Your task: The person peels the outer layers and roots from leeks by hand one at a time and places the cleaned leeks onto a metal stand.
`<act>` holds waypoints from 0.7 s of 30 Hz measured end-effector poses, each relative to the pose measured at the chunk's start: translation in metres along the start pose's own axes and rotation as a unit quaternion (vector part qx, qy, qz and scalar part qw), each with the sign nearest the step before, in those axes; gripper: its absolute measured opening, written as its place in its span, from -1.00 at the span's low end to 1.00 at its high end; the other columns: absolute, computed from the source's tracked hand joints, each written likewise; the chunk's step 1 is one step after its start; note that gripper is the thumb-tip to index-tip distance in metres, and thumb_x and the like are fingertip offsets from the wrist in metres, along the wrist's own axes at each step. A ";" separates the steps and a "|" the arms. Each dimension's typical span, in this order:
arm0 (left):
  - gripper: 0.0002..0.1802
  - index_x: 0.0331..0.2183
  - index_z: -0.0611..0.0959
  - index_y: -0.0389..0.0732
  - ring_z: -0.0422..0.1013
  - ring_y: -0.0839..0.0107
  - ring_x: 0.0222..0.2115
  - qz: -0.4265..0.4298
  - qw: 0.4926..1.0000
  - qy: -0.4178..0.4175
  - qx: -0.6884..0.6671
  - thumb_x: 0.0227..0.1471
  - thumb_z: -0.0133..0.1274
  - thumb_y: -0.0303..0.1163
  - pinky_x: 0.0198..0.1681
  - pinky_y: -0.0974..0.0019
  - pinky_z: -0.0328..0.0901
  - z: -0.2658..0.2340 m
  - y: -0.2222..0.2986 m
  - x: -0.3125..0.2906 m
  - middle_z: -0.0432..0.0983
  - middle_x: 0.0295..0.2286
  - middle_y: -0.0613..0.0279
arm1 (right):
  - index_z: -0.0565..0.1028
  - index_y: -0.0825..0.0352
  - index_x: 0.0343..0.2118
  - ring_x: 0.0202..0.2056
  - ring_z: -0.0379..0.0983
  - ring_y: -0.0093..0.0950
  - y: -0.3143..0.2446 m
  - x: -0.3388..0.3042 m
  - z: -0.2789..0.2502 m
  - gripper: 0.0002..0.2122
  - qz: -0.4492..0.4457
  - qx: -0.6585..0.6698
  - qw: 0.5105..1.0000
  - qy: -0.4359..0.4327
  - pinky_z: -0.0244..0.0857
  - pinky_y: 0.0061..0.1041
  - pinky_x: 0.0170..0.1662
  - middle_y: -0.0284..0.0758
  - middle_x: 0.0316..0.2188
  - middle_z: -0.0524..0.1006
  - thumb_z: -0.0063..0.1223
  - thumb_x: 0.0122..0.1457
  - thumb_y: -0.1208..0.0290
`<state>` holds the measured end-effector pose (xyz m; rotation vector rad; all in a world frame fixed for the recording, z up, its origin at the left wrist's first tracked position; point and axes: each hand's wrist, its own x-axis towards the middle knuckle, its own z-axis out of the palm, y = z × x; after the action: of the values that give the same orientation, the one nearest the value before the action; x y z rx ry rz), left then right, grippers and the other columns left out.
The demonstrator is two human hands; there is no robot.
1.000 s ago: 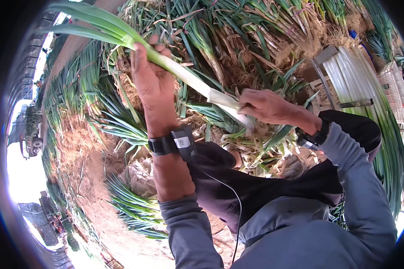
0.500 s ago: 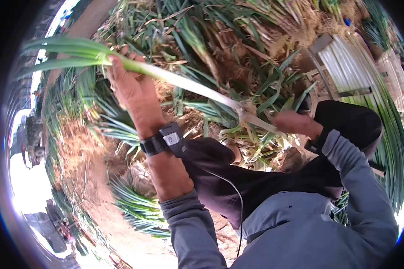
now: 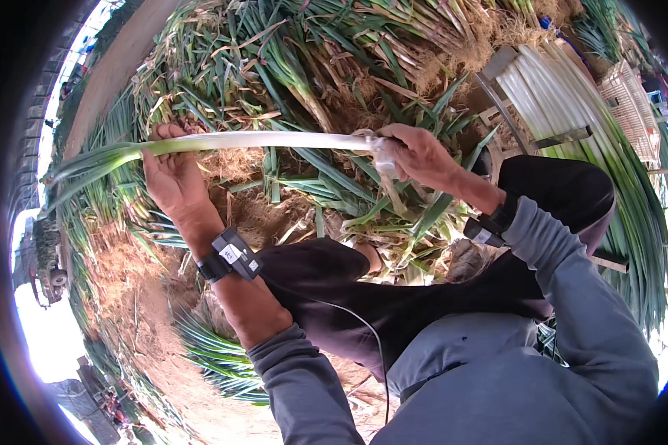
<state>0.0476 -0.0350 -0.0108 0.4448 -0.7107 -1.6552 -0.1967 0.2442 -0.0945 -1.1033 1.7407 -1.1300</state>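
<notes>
Left fingers [image 3: 165,132] gripped the green onion [image 3: 260,140] near its leaves [image 3: 93,166], right fingers [image 3: 406,138] its white end [image 3: 358,141]; sharp tugging risked breakage.

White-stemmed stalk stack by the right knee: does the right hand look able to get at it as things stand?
Probably not directly: the right hand is closed at the white end of the held stalk, and a metal bar shows between hand and stack. The stack looks mostly uncovered.
</notes>
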 end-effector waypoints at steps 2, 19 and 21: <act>-0.60 -0.09 0.41 -0.46 0.36 0.21 -0.29 -0.009 1.000 -0.023 -0.014 0.34 -0.13 -0.24 -0.05 0.14 0.38 -0.001 -0.009 -0.002 0.38 -0.31 0.04 | 0.48 0.41 -0.16 -0.53 0.51 -0.43 -0.015 0.000 -0.006 -0.85 -0.014 0.064 0.997 -0.029 0.37 -0.33 -0.42 -0.18 -0.44 0.56 -0.10 0.31 0.51; -0.63 -0.22 0.41 -0.30 0.24 0.38 -0.40 0.091 0.993 0.070 0.034 0.38 -0.19 -0.14 -0.28 0.35 0.30 -0.011 0.011 -0.003 0.32 -0.34 0.19 | 0.18 0.29 0.32 -0.16 0.58 -0.36 -0.012 -0.001 -0.008 -0.26 -0.071 -0.035 0.992 -0.101 0.44 -0.26 -0.05 -0.08 0.15 0.37 0.29 0.13 0.21; -0.65 -0.22 0.41 -0.34 0.26 0.37 -0.38 0.075 0.996 0.038 -0.036 0.37 -0.15 -0.18 -0.25 0.37 0.32 -0.026 0.007 0.008 0.31 -0.35 0.17 | 0.15 0.28 0.34 -0.16 0.57 -0.38 -0.007 -0.001 0.006 -0.22 -0.055 0.068 0.988 -0.126 0.44 -0.26 -0.04 -0.09 0.16 0.36 0.33 0.10 0.23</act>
<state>0.0677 -0.0487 -0.0247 0.3905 -0.6111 -1.5105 -0.1891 0.2423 -0.0894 -1.2121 1.4031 -1.1058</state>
